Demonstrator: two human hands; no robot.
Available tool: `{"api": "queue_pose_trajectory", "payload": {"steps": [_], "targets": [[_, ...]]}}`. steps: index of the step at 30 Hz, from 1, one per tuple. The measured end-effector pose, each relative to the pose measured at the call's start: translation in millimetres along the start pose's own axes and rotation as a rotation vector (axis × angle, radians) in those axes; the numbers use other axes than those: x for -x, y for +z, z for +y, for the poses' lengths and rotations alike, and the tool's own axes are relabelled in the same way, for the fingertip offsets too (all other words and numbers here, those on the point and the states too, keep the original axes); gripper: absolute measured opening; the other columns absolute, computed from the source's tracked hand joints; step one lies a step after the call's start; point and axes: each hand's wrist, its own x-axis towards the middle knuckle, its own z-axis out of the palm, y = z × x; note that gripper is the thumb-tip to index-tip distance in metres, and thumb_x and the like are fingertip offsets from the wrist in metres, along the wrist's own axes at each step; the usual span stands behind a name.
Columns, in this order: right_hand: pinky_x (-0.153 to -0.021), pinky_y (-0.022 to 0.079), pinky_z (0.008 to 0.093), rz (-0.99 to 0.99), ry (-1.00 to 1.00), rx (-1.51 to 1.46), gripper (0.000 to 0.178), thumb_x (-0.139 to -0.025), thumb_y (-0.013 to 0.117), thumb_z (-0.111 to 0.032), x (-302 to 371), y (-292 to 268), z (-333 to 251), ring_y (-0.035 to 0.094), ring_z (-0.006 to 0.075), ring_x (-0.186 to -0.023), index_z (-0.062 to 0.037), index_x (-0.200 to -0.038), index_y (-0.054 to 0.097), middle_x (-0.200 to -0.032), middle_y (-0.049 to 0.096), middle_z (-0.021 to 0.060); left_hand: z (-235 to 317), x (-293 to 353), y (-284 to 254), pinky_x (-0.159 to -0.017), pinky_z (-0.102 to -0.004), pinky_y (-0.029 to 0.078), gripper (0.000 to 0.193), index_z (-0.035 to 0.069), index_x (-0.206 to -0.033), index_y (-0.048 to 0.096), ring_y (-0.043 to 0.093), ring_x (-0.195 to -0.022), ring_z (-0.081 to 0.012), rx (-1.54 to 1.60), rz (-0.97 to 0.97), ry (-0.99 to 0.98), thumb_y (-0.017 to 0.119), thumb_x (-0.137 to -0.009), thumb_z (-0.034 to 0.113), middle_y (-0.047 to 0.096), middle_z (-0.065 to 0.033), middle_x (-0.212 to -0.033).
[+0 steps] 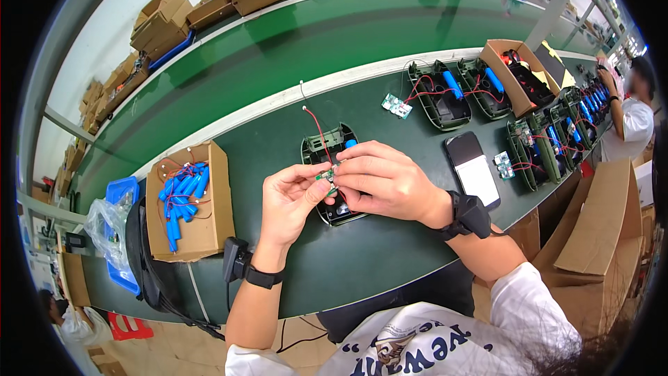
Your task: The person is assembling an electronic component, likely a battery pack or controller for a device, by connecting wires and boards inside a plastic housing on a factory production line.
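Over a dark green plastic housing (312, 147) on the bench, my left hand (287, 200) pinches a small green circuit board (324, 177) between thumb and fingers. My right hand (390, 179) has its fingertips closed together at the board's right edge; what lies between them is hidden. A red wire (319, 125) with a small white plug rises from near the board and points away from me. Part of a blue cylindrical battery (351, 143) shows in the housing behind my right fingers. Both hands cover much of the housing's inside.
At left stands a cardboard box (221, 198) of blue wired batteries, beside a black bag (142, 254) and blue tray (124, 191). Wired housings (440, 101) line the right, with a phone (473, 167) nearer me. A co-worker (630, 108) sits far right. Open cartons (591, 230) stand below.
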Motion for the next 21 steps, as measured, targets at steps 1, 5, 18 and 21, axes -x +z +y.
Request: {"api": "queue_pose_trajectory", "payload": {"steps": [1, 5, 18, 21], "targets": [[-0.082, 0.063, 0.0376, -0.001, 0.002, 0.001, 0.026, -0.07, 0.082, 0.004, 0, 1, 0, 0.074, 0.0294, -0.098, -0.0022, -0.095, 0.076, -0.1, 0.073, 0.0067, -1, 0, 1, -0.074, -0.0294, 0.062, 0.025, -0.004, -0.121, 0.07, 0.073, -0.086, -0.0158, 0.005, -0.001, -0.001, 0.073, -0.098, 0.004, 0.075, -0.0119, -0.102], [-0.083, 0.062, 0.0371, 0.018, 0.006, 0.014, 0.025, -0.071, 0.081, 0.003, 3, 7, 1, 0.072, 0.0279, -0.099, -0.002, -0.094, 0.074, -0.1, 0.073, 0.0065, -2, -1, -8, -0.076, -0.0297, 0.063, 0.026, -0.006, -0.12, 0.071, 0.073, -0.088, -0.0167, 0.032, -0.023, -0.026, 0.076, -0.096, 0.004, 0.075, -0.0151, -0.109], [-0.088, 0.054, 0.039, -0.034, 0.756, -0.251, 0.026, -0.094, 0.072, -0.018, -15, 5, 23, 0.07, 0.0273, -0.104, -0.0025, -0.115, 0.07, -0.105, 0.076, 0.0125, -9, -17, -29, -0.076, -0.0306, 0.061, 0.017, -0.002, -0.116, 0.064, 0.072, -0.088, -0.0189, 0.166, 0.22, 0.115, 0.065, -0.099, 0.0, 0.072, -0.0136, -0.106], [-0.089, 0.054, 0.0429, -0.187, 0.714, -0.175, 0.026, -0.093, 0.072, -0.018, -30, 22, 28, 0.068, 0.0333, -0.103, -0.0036, -0.115, 0.071, -0.109, 0.077, 0.0122, -14, -15, -30, -0.077, -0.0324, 0.063, 0.014, -0.002, -0.112, 0.062, 0.072, -0.088, -0.0201, 0.218, 0.271, 0.116, 0.064, -0.098, -0.002, 0.071, -0.0141, -0.104]]}}
